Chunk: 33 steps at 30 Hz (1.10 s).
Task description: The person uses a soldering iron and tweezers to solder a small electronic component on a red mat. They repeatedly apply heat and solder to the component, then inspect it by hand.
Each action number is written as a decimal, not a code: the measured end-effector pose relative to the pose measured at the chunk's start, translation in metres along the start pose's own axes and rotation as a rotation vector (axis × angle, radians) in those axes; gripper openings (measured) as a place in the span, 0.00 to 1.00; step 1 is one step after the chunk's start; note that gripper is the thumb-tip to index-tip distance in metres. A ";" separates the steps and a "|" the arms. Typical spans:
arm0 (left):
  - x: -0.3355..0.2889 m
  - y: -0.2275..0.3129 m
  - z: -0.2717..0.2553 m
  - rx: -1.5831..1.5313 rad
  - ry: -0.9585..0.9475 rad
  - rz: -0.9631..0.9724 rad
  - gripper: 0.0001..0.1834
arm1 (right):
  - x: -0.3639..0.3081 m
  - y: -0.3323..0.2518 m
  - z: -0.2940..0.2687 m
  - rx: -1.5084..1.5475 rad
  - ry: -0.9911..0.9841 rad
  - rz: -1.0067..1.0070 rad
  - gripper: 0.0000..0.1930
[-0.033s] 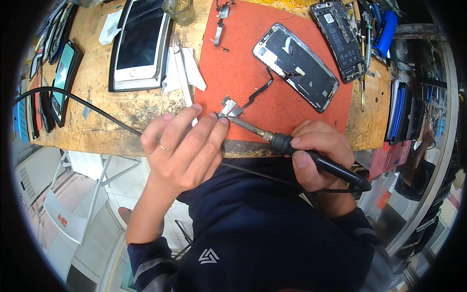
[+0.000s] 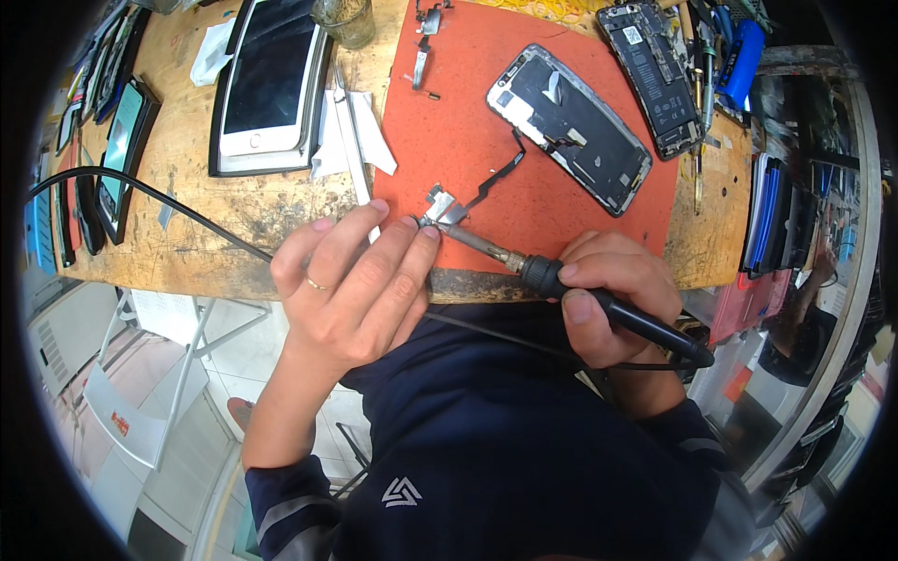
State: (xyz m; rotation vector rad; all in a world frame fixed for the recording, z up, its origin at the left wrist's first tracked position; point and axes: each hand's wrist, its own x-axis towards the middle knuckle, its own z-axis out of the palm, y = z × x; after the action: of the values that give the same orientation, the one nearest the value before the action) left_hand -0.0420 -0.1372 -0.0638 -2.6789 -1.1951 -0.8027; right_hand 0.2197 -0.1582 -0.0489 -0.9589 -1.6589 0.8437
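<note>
Left hand (image 2: 355,299), fingers extended, touches a small metal part (image 2: 442,208), any grip hidden | right hand (image 2: 625,290) grasps a black soldering iron (image 2: 645,323) | orange mat (image 2: 449,131), wooden tabletop (image 2: 234,217)

Left grip (image 2: 360,294) touches a small silver part (image 2: 443,205); right grip (image 2: 627,280) holds a soldering iron (image 2: 541,275)

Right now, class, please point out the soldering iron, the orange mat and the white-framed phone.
Soldering iron (image 2: 541,275), head view: on the ridged black collar.
Orange mat (image 2: 454,131), head view: on a bare patch of its surface.
White-framed phone (image 2: 270,79), head view: on its dark screen.
</note>
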 end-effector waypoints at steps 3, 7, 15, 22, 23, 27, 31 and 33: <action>0.000 0.000 0.000 0.003 -0.001 0.000 0.18 | 0.000 -0.001 0.000 -0.010 0.005 0.002 0.11; 0.000 0.000 0.000 0.005 -0.005 -0.003 0.18 | 0.000 -0.001 0.000 -0.012 0.001 0.003 0.11; 0.000 0.000 -0.001 0.007 -0.012 -0.003 0.18 | -0.001 -0.001 0.000 0.005 0.003 0.008 0.12; -0.001 0.000 0.000 0.004 -0.008 -0.002 0.18 | 0.000 0.000 0.000 0.004 -0.001 0.000 0.11; -0.001 0.000 0.000 0.004 -0.008 -0.002 0.18 | -0.001 0.000 0.000 0.003 0.003 0.004 0.11; -0.001 0.000 0.000 0.003 -0.012 -0.004 0.18 | -0.001 -0.001 0.000 -0.004 0.004 0.003 0.11; -0.001 0.000 0.000 0.005 -0.008 -0.004 0.18 | 0.000 0.000 0.000 0.003 -0.002 -0.010 0.11; -0.001 0.000 0.000 0.007 -0.006 -0.003 0.18 | -0.001 0.000 0.000 0.004 0.000 -0.006 0.11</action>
State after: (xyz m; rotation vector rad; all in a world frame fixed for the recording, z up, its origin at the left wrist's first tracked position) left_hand -0.0422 -0.1379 -0.0642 -2.6766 -1.2015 -0.7903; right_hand 0.2198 -0.1587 -0.0490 -0.9506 -1.6594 0.8423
